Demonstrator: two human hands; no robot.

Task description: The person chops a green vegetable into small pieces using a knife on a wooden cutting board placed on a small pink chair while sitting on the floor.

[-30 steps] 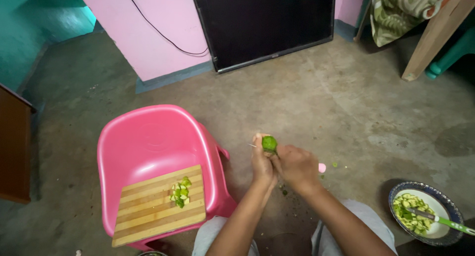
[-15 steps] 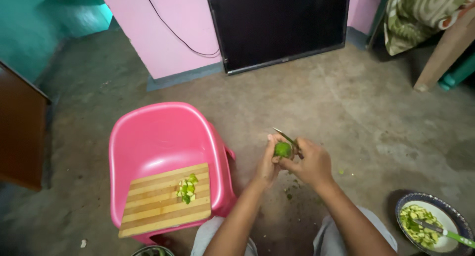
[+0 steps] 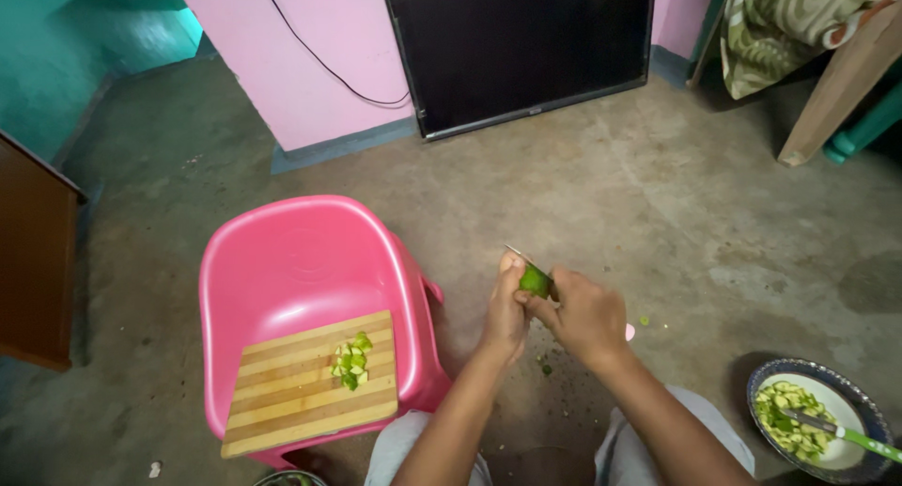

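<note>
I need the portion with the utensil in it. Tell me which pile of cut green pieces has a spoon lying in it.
The pile in the bowl at lower right: a green-handled spoon lies across it. The pile on the cutting board has none.

Two bare forearms enter from the bottom edge, centre of the frame, and end in the left hand [image 3: 504, 315] and the right hand [image 3: 584, 317]. No sleeves, rings, watch or bracelets show on either arm or hand. Below the arms, at the bottom centre, both legs are covered in pale grey cloth [image 3: 404, 444], one leg to each side of a dark gap.
</note>
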